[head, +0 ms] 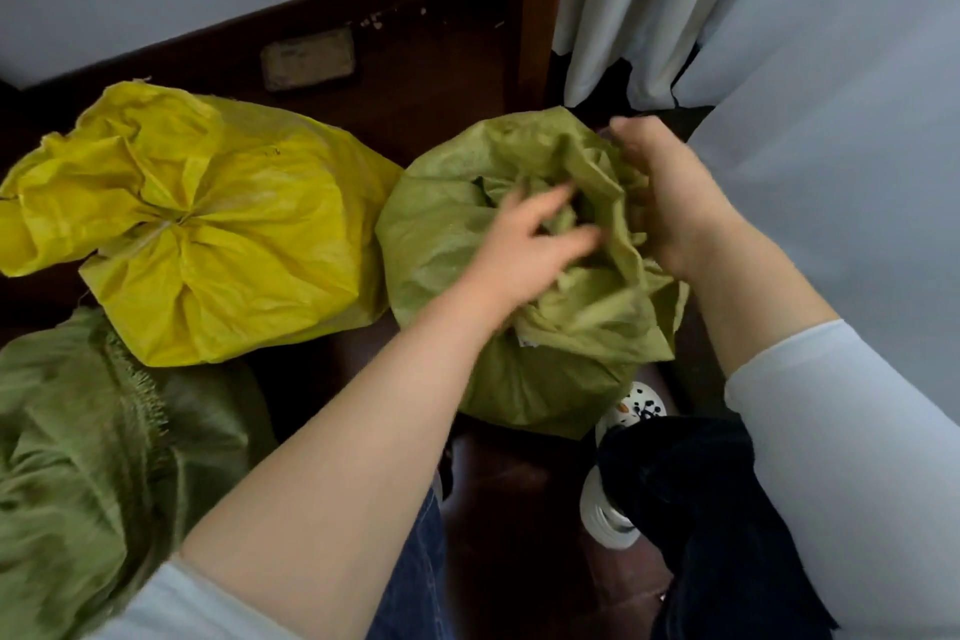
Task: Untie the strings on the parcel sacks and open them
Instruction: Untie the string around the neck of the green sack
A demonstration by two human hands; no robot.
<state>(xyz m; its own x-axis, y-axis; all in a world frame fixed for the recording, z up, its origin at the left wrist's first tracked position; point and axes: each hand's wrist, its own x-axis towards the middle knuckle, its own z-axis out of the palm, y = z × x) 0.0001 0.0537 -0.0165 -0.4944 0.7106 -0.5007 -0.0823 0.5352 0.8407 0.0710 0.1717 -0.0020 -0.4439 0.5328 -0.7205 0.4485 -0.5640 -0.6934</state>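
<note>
A green woven sack stands on the dark floor in front of me, its mouth loose and crumpled. My left hand reaches into the folds at the mouth, fingers spread and blurred. The far right rim of the sack's mouth is gripped by my right hand. No string is visible on this sack. To the left lies a yellow sack, its neck still gathered tight by a thin string. Another green sack sits at the lower left, its top bunched.
Pale curtains hang at the right, beside a wooden post. A wall with a dark skirting board runs behind the sacks. My feet in patterned shoes stand just below the green sack.
</note>
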